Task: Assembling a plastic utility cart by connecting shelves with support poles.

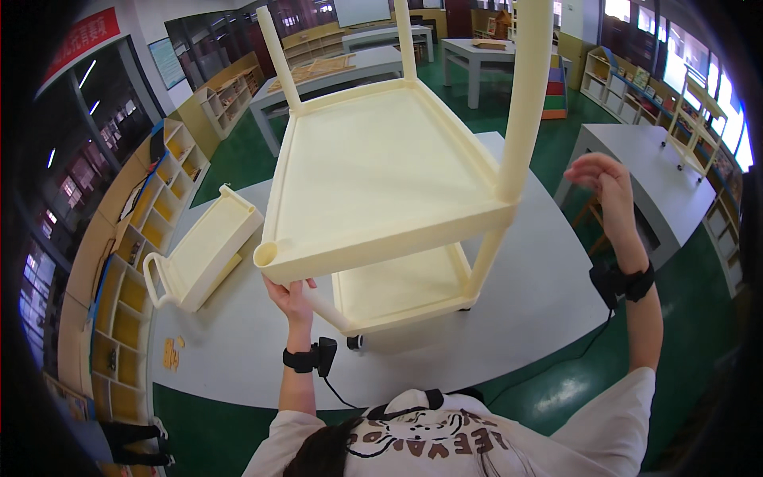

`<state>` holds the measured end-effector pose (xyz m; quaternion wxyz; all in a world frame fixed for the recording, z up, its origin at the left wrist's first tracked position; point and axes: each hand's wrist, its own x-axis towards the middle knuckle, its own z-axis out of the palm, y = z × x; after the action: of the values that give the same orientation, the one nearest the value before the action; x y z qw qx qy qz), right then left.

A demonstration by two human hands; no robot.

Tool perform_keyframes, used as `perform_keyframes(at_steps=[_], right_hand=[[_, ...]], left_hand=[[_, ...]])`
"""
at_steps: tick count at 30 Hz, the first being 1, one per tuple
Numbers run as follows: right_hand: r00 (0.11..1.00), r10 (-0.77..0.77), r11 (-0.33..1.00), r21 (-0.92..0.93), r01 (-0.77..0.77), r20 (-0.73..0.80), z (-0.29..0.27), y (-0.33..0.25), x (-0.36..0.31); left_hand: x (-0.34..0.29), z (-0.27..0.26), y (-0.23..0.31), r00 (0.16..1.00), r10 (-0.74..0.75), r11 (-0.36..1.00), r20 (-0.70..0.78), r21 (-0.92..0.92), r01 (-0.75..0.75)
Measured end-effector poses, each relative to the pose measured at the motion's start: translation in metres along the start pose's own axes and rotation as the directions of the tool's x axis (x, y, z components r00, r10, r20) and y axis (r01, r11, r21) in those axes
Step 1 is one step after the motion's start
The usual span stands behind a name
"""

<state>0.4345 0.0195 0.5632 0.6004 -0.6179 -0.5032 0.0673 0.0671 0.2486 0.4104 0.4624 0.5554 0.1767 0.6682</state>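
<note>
A cream plastic shelf cart (389,159) stands on the table in front of me, with an upper tray, a lower tray (405,290) and small black casters. Tall posts rise from three of the upper tray's corners; the near left corner has an uncovered round socket (267,254). Just under that corner, my left hand (291,302) grips the top of the slanting lower post (327,310). My right hand (604,184) is raised in the air to the right of the cart, touching nothing, its fingers loosely bent and apart. Both wrists carry black strapped devices.
On the grey-white table (540,270), a separate cream tray with a handle (208,248) lies to the left. Small wooden pieces (172,354) rest near the left edge. A side table (628,159) at right bears another cart (693,131). Low shelves (127,318) line the left wall.
</note>
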Motion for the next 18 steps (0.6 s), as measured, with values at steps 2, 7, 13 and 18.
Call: perform_keyframes(at_steps=[2, 7, 13, 18], right_hand=[[0.993, 0.115, 0.993, 0.008, -0.116, 0.012, 0.000, 0.012, -0.004], [0.970, 0.245, 0.968, 0.058, -0.245, 0.016, 0.021, 0.023, -0.010], [0.896, 0.062, 0.969, 0.188, -0.160, 0.441, 0.058, 0.050, -0.012], [0.893, 0.016, 0.998, 0.043, -0.039, 0.451, 0.080, 0.043, -0.014]], left_hand=[[0.000, 0.000, 0.000, 1.000, 0.003, 1.000, -0.009, 0.007, -0.003], [-0.003, 0.004, 0.001, 0.998, 0.045, 0.998, -0.054, 0.048, -0.043], [-0.006, 0.001, -0.002, 0.998, 0.020, 1.000, -0.052, 0.023, -0.019], [-0.007, -0.002, -0.005, 0.998, 0.032, 0.997, -0.050, 0.075, -0.028]])
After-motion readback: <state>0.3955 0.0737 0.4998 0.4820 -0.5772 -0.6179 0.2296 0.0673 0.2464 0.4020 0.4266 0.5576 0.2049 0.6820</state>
